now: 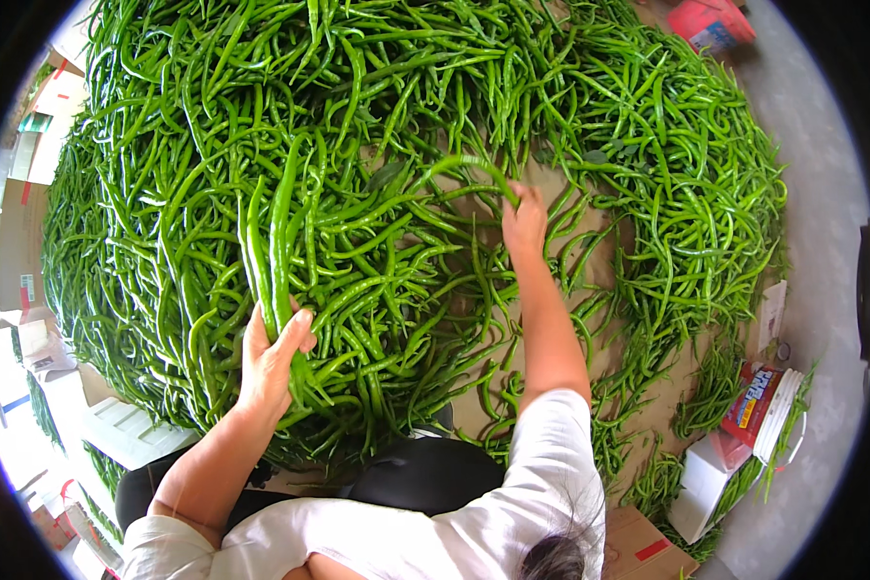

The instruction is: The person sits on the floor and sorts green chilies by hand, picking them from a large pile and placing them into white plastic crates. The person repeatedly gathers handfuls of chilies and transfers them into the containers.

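A large heap of long green chili peppers [377, 261] spreads before me and curves around to the right. My left hand [275, 355] grips a small bunch of long green peppers [280, 246], their tips pointing away from me above the left part of the heap. Farther out and to the right, my right hand [525, 217] has its fingers closed on one end of a curved green pepper [471, 161], which arches to the left. Beneath that hand, brown sheeting [544, 181] shows between scattered peppers.
A red and white bucket [757, 409] lies tipped at the right, beside a white box [699, 486] with peppers. A pink bucket [710, 25] is at the far right, a cardboard box [641, 544] at lower right. More cardboard boxes [20, 246] line the left side.
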Motion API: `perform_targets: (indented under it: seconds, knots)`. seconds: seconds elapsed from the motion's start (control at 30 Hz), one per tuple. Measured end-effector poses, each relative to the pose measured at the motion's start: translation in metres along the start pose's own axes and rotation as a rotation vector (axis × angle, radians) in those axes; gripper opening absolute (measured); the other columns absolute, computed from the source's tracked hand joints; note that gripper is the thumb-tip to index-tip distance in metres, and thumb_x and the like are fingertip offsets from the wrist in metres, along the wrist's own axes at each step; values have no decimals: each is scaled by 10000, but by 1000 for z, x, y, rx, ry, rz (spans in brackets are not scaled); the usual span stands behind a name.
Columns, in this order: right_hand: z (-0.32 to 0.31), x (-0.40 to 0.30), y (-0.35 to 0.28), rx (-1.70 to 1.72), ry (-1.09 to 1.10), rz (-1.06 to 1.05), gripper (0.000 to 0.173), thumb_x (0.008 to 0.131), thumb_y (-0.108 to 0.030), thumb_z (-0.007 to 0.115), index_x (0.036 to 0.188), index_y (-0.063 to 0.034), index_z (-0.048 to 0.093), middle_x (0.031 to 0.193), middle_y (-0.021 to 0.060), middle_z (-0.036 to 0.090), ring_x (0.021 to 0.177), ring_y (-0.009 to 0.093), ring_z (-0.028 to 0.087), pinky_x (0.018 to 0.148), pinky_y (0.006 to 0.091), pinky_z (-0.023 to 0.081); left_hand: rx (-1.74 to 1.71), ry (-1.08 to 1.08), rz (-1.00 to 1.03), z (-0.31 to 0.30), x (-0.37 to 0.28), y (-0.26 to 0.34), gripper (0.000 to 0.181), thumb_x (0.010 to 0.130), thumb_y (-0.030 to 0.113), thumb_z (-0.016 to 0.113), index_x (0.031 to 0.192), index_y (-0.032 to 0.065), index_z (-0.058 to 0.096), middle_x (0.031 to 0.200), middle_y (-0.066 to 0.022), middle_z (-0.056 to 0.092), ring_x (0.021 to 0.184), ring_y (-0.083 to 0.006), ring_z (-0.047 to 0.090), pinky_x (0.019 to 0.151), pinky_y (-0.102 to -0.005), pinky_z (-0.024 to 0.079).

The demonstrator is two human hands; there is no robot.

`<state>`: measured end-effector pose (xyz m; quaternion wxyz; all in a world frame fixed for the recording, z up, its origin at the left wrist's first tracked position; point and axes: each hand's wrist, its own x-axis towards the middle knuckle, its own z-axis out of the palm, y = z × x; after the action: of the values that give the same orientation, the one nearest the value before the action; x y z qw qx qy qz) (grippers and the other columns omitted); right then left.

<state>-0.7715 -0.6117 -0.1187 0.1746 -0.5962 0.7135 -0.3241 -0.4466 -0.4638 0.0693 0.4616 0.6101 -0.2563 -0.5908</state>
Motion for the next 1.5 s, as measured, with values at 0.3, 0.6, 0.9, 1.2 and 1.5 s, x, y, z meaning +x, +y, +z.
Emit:
perform_targets:
  seconds: [0.3,0.6,0.9,1.2,1.5]
  knots:
    - [68,100,3,-386,-59,429,556,766,-325,733,1139,16,502,1206,207,502,1001,344,601,779,439,538,91,26,-52,4,8,5,230,845,123,675,984,55,505,748,-7,526,646,-104,499,611,-240,410]
    - [75,124,31,-383,-305,479,587,823,-431,611,1171,26,488,1145,240,599,1072,360,584,875,450,483,186,0,-101,6,16,3,271,864,190,640,1029,46,482,724,-13,487,667,-113,445,654,-272,393]
    - [-1,102,35,-326,-373,282,503,884,-416,555,1119,29,571,1042,259,620,974,397,591,835,450,455,123,-29,-78,3,12,0,237,880,132,621,1053,45,484,744,-7,496,671,-108,453,645,-264,389]
    - [-100,-73,-5,103,-445,515,455,905,-358,581,1184,0,575,1018,212,641,950,324,611,860,395,447,62,-81,-52,-3,-14,7,234,898,111,593,1097,46,487,752,4,482,666,-98,439,641,-259,389]
    - [-127,-166,43,180,-136,835,396,892,-395,617,1099,-59,646,894,59,626,814,156,564,726,369,445,15,-159,-72,7,-28,-10,216,859,136,678,984,64,517,751,24,500,657,-74,477,615,-224,392]
